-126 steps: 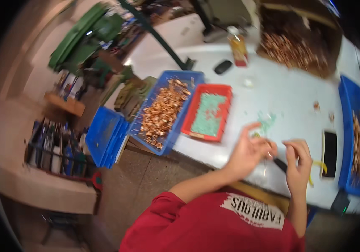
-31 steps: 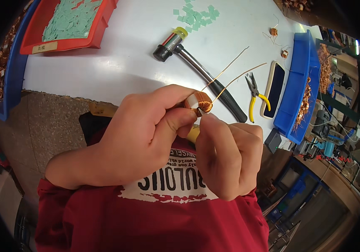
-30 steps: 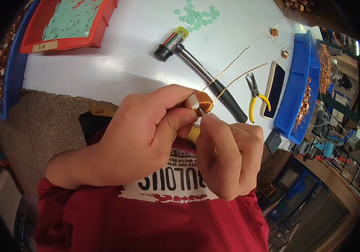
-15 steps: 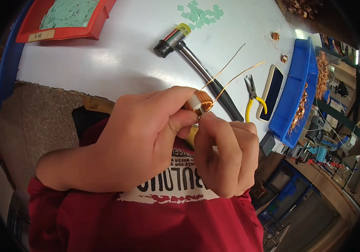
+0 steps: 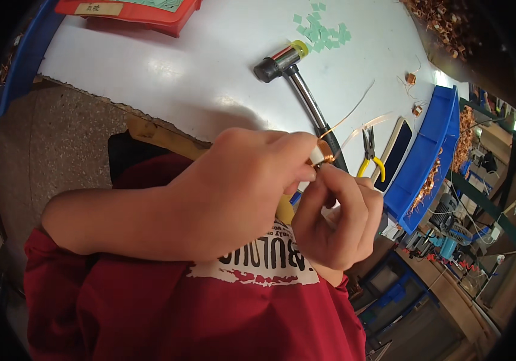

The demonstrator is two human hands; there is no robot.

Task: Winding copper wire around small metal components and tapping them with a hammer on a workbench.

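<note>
The left hand (image 5: 240, 192) and the right hand (image 5: 339, 222) meet close in front of the person's red shirt (image 5: 210, 307), both closed around a small copper wire coil (image 5: 324, 153). The left hand pinches the coil with its fingertips from above and to the left; the right hand grips it from below, thumb and forefinger pressed against its white end. Two thin wire leads (image 5: 351, 114) rise from the coil and run up and away to the right over the white surface (image 5: 167, 66).

Just beyond the hands lies a hammer (image 5: 297, 81) with a black and yellow head, its handle pointing toward the coil and passing behind the fingers. To the right of the hands, yellow-handled pliers (image 5: 367, 153) lie on the surface, and just beside them a dark phone (image 5: 397, 156). Further right, a blue bin (image 5: 435, 147) holds more copper parts. Two small loose coils (image 5: 413, 93) sit near the bin's far end. Far above the hands, green paper squares (image 5: 324, 30) are scattered, and a red tray (image 5: 143, 12) stands at the far left edge of the surface.
</note>
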